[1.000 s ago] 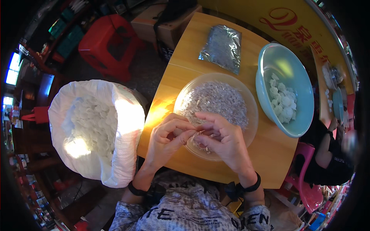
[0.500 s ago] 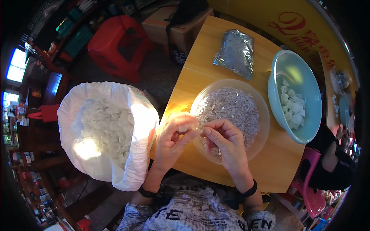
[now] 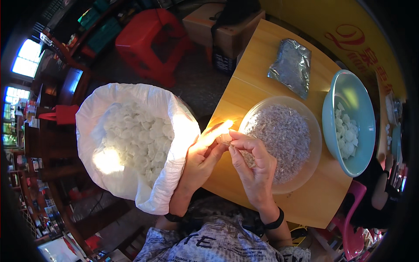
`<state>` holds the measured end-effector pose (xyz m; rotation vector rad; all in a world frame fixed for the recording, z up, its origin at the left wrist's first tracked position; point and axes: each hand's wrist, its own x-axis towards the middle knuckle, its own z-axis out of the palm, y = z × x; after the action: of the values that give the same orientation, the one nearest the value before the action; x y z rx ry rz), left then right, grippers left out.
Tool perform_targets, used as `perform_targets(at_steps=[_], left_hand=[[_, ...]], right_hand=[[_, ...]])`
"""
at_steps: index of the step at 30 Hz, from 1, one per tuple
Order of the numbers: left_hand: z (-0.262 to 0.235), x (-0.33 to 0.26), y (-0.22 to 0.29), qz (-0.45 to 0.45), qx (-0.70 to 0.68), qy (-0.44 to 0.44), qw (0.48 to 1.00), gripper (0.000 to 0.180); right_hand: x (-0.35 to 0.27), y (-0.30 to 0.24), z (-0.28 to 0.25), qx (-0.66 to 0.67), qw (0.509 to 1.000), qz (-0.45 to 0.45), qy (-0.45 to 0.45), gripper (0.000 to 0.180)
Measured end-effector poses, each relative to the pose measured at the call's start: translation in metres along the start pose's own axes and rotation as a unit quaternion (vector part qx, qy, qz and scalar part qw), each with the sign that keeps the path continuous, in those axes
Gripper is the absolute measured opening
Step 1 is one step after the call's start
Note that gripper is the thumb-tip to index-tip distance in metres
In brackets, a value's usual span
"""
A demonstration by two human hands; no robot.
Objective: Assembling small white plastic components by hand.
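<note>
My left hand [image 3: 201, 160] pinches a small whitish translucent plastic piece [image 3: 225, 139] between thumb and fingers, with strong sunlight on the fingertips. Right beside it, my right hand [image 3: 255, 163] has its thumb and forefinger pressed together at that piece; anything in this pinch is too small to make out. Both hands are above the left edge of a round clear tub [image 3: 317, 150], which is filled with short clear plastic tubes [image 3: 281, 135]. To the left stands a white sack [image 3: 185, 126], open at the top, full of similar whitish pieces [image 3: 137, 137].
A pale blue basin [image 3: 338, 126] on the right of the wooden table [image 3: 235, 98] holds some whitish pieces. Behind the tub lies a shiny plastic bag [image 3: 291, 65]. A red stool [image 3: 146, 39] and a cardboard box [image 3: 222, 28] stand beyond; another person sits at far right.
The view has shifted, so the table and tub appear further right. My hands have come closer together, the right fingertips now at the piece in the left.
</note>
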<state>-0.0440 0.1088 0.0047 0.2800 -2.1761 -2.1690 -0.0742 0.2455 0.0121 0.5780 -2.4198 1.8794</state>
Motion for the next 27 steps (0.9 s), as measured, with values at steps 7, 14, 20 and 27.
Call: perform_targets(at_steps=[7,14,20,27], left_hand=[[-0.006,-0.003,-0.005,-0.01,-0.12,-0.02,0.992,0.04],[0.002,0.001,-0.02,-0.003,-0.179,0.022,0.984,0.033],[0.003,0.002,-0.016,0.041,-0.15,0.032,0.987,0.03],[-0.005,0.006,-0.027,0.067,-0.126,-0.015,0.99,0.029]], right_hand=[[0.01,-0.009,-0.005,0.023,0.998,0.008,-0.054,0.014],[0.003,0.002,0.003,0.268,0.953,0.142,0.006,0.01],[0.005,-0.002,-0.001,0.329,0.925,0.189,-0.005,0.01],[0.002,-0.001,-0.001,0.345,0.917,0.199,0.001,0.009]])
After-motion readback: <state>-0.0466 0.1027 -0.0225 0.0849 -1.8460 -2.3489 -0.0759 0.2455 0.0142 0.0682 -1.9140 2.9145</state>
